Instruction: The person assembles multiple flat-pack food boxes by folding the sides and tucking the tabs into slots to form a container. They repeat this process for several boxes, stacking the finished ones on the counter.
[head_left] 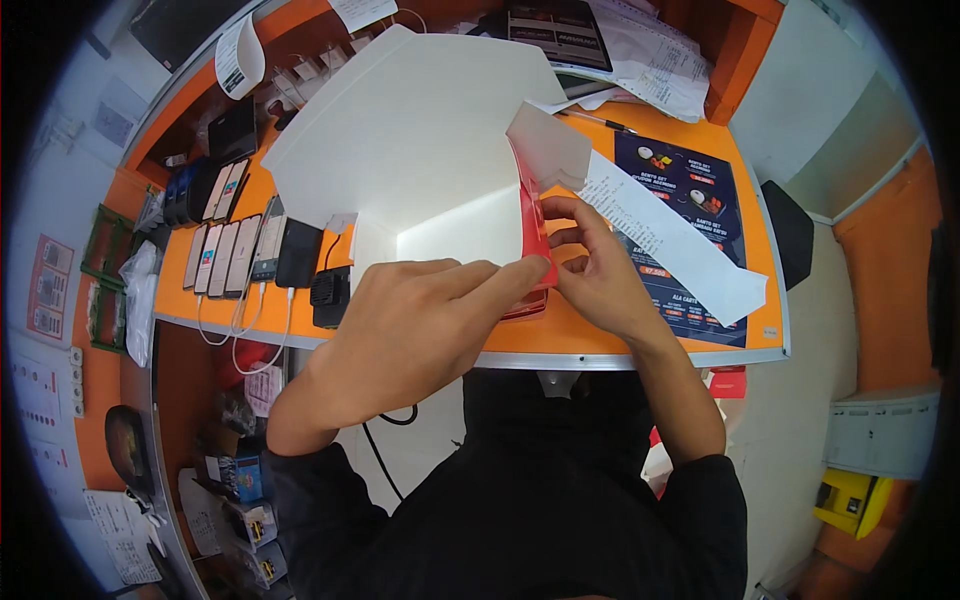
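A large cardboard box [430,130], white inside and red outside, stands partly folded on the orange table with its big lid panel spread toward the back. My left hand [425,310] reaches across its near side, thumb and fingers pinching the red side wall [533,220] at the near right corner. At that same corner my right hand [600,268] grips the red wall from outside, fingers bent and thumb close to the left thumb. A greyish-white end flap [552,147] sticks up beyond my right fingers. The fingertips of my left hand are partly hidden by the hand itself.
Right of the box, a long paper receipt [680,240] overlaps a dark menu sheet [690,190]. A pen [600,122] lies behind them. Several phones [243,255] with white cables and a black device [330,297] sit at left. The metal-trimmed table edge [590,360] runs before me.
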